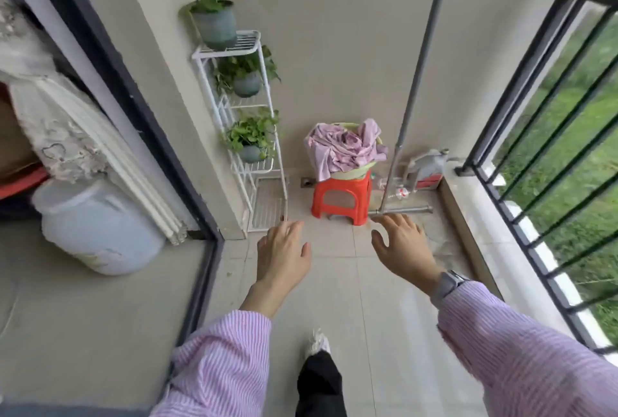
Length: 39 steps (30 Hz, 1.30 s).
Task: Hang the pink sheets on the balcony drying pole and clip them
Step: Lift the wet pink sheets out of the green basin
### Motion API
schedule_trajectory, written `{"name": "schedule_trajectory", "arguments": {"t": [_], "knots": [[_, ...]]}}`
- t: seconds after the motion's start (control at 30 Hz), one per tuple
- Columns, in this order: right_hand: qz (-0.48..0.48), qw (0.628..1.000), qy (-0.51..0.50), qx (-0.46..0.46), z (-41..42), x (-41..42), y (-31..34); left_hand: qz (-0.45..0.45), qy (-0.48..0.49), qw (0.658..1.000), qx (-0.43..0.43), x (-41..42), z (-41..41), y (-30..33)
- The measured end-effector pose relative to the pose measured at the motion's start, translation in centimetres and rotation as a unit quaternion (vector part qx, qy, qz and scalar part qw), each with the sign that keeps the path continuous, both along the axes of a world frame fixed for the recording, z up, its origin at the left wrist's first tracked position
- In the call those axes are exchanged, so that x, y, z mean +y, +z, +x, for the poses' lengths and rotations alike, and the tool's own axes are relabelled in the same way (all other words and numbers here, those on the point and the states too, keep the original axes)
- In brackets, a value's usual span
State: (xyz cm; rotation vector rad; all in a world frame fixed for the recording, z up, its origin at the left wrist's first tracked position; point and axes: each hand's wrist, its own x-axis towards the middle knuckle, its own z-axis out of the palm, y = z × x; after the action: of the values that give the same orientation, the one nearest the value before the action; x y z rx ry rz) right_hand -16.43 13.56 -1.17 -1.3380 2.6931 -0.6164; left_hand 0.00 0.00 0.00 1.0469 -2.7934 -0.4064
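Crumpled pink sheets (347, 149) are heaped in a pale green basin (356, 171) on a red plastic stool (342, 197) by the far balcony wall. A grey drying pole stand (423, 58) rises to the right of the stool, its foot bar on the floor. My left hand (283, 254) and my right hand (403, 246) are stretched forward, fingers spread and relaxed, holding nothing. Both are well short of the sheets. No clips are visible.
A white wire plant rack (247, 135) with three potted plants stands left of the stool. The black balcony railing (548, 108) runs along the right. A dark sliding-door frame (133, 105) and a large white plastic jar (97, 229) are on the left. Bottles (426, 169) sit in the far right corner.
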Motion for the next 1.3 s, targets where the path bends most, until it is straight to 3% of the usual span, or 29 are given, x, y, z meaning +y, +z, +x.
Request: {"name": "schedule_trajectory", "arguments": {"t": [0.1, 0.37, 0.73, 0.93, 1.1, 1.3], "knots": [[0.017, 1.000, -0.009, -0.011, -4.8, -6.4, -0.3, 0.012, -0.008, 0.999, 0.037, -7.3, -5.3, -0.2], [0.013, 0.997, -0.048, -0.059, -18.0, -18.1, -2.3, 0.047, -0.055, 0.997, 0.029, -21.7, -20.5, -1.4], [0.095, 0.982, -0.056, -0.151, -40.6, -34.4, -13.6, 0.140, -0.040, 0.988, -0.053, -37.7, -43.5, -13.5], [0.164, 0.959, -0.106, -0.208, -49.7, -40.8, -20.6, 0.175, -0.064, 0.979, -0.079, -43.5, -51.9, -20.1], [0.128, 0.955, -0.168, -0.208, -55.9, -45.8, -27.0, 0.173, -0.093, 0.975, -0.107, -47.4, -57.7, -26.6], [0.051, 0.906, -0.284, -0.308, -61.4, -49.7, -33.5, 0.190, -0.166, 0.963, -0.092, -48.3, -61.6, -31.7]]}}
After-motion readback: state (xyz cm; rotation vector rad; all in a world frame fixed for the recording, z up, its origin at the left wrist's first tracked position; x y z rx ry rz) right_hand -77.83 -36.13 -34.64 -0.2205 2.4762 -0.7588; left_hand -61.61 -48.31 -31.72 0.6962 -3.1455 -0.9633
